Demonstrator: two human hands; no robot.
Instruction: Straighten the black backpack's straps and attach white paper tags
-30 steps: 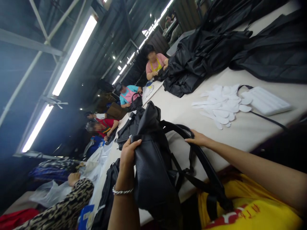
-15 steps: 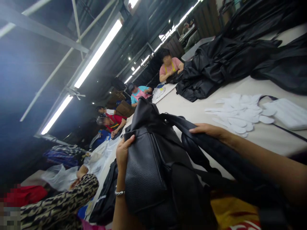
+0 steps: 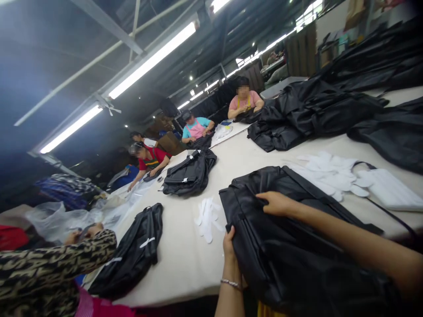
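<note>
A black leather-look backpack (image 3: 264,237) lies tilted over the near table edge in front of me. My left hand (image 3: 229,246), with a braided bracelet at the wrist, is closed on its left side edge, the thumb on top and most fingers hidden behind. Farther up, my right hand (image 3: 279,205) is closed on the bag's upper face, its fingertips sunk into a dark fold. Just left of the bag lies a small bunch of white glove-shaped pieces (image 3: 207,218).
Two more black bags, one nearer (image 3: 139,251) and one farther (image 3: 191,172), lie on the pale table (image 3: 185,229). Right of mine are more white pieces (image 3: 330,174), a white stack (image 3: 391,189) and heaped black material (image 3: 307,105). A co-worker's patterned sleeve (image 3: 59,259) is at left.
The backpack has swung to the right and down, its strap no longer in my right hand. My left hand moved right with it; my right hand shifted onto the bag's face.
</note>
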